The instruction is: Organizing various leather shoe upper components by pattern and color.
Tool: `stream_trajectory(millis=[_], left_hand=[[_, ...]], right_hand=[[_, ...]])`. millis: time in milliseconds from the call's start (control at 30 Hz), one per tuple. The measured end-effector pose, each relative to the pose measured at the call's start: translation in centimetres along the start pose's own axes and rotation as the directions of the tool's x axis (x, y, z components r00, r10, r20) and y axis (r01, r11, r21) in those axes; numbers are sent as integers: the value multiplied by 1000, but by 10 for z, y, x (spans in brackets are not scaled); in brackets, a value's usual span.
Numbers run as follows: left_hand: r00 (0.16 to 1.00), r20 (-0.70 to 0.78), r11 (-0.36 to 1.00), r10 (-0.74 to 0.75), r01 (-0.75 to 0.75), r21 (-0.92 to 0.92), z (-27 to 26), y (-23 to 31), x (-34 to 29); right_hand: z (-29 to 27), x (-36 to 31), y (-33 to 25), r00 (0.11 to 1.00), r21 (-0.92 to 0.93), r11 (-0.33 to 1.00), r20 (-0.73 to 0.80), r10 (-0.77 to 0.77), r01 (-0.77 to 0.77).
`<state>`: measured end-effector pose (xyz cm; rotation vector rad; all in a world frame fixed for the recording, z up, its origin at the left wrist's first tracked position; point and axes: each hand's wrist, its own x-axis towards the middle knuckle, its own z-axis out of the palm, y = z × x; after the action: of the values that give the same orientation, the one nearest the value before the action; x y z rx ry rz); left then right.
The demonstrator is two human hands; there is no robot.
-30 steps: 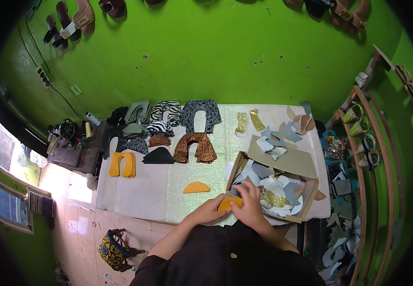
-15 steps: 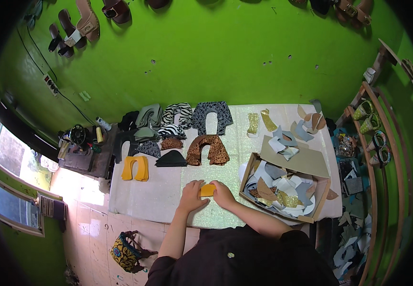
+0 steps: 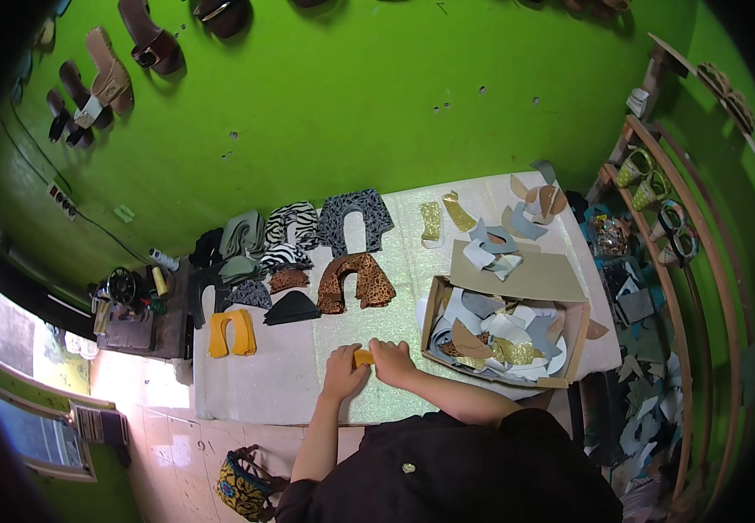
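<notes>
My left hand (image 3: 343, 369) and my right hand (image 3: 391, 358) lie side by side on the pale glittery table top (image 3: 290, 383), both pressing on a small orange piece (image 3: 363, 356) of shoe material that shows between them. Most of the orange piece is hidden under my fingers. Just beyond my hands lies a brown leopard-print cut piece (image 3: 355, 281). An open cardboard box (image 3: 501, 334) full of grey, white, brown and gold offcuts stands right of my right hand.
Cut shoe uppers lie in rows at the back: zebra-print (image 3: 288, 234), grey patterned (image 3: 355, 218), black (image 3: 291, 309), and a yellow pair (image 3: 231, 332) at the left. Gold strips (image 3: 443, 216) lie further right. A sewing machine (image 3: 125, 296) stands left. Wooden racks (image 3: 673, 227) line the right; sandals (image 3: 103, 83) hang on the green wall.
My hands came left from the box edge to the table's middle with the orange piece. The view has shifted slightly, and both hands now press the piece flat.
</notes>
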<state>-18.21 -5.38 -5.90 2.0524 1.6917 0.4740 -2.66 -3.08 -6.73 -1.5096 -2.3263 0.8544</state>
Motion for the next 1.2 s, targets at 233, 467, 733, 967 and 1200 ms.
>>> stream_trajectory(millis=[233,467,733,967,1200], left_hand=[[961,-276,988,-1,-41,-148,42,9,-30],[944,-330,997,2,-26,-67,52,19,-27],[951,-285,992,-121,122,-15,59,16,-25],[952,-252,985,-172,174,-15,55,8,-27],[927,-215,937,-309,258,-234,8,-9,-47]], right_hand=[[12,-22,6,933,-194,949,-216,-289,249],[17,-21,12,935,-138,969,-265,-236,205],[17,-22,13,963,-164,962,-124,-239,217],[24,-22,23,965,-1,982,-182,-187,190],[25,-18,9,969,-10,997,-234,-82,82]])
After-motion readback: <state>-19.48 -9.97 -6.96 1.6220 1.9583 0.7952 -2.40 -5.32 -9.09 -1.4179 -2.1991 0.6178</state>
